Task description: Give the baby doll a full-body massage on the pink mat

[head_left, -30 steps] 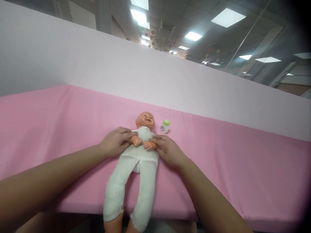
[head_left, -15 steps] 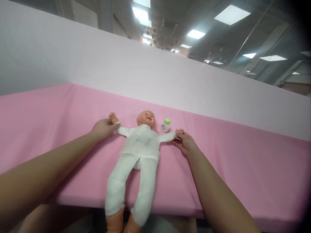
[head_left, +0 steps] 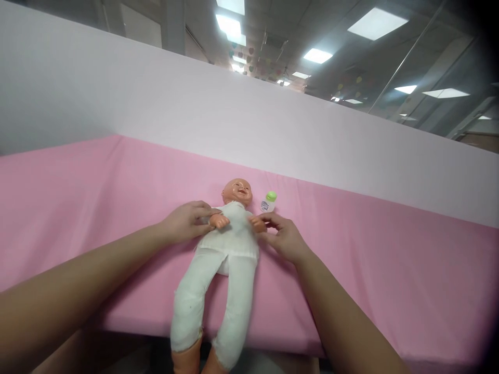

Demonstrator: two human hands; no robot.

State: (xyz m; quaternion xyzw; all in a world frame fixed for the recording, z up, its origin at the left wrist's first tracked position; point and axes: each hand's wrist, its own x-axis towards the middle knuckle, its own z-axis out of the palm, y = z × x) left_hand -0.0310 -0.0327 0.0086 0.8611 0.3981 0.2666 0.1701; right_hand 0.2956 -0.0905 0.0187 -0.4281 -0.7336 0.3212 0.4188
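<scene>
A baby doll (head_left: 230, 244) with a hard plastic head and a white cloth body lies on its back on a pink padded surface (head_left: 366, 249). Its arms are folded in over the chest. My left hand (head_left: 191, 221) grips the doll's arm on the left, near its plastic hand. On the other side, my right hand (head_left: 284, 236) has its thumb and fingers closed around the doll's other arm near the wrist. Just beyond my right fingers lies a small clear bottle (head_left: 268, 202) with a green cap, beside the doll's head.
A white wall panel (head_left: 187, 114) runs along the back of the padding, with glass (head_left: 335, 31) above it that shows ceiling lights. The doll's feet extend past the front edge of the padding, near my legs.
Both hands have moved inward, bringing the doll's arms from stretched out sideways to folded over its chest. The bottle stays beside the head.
</scene>
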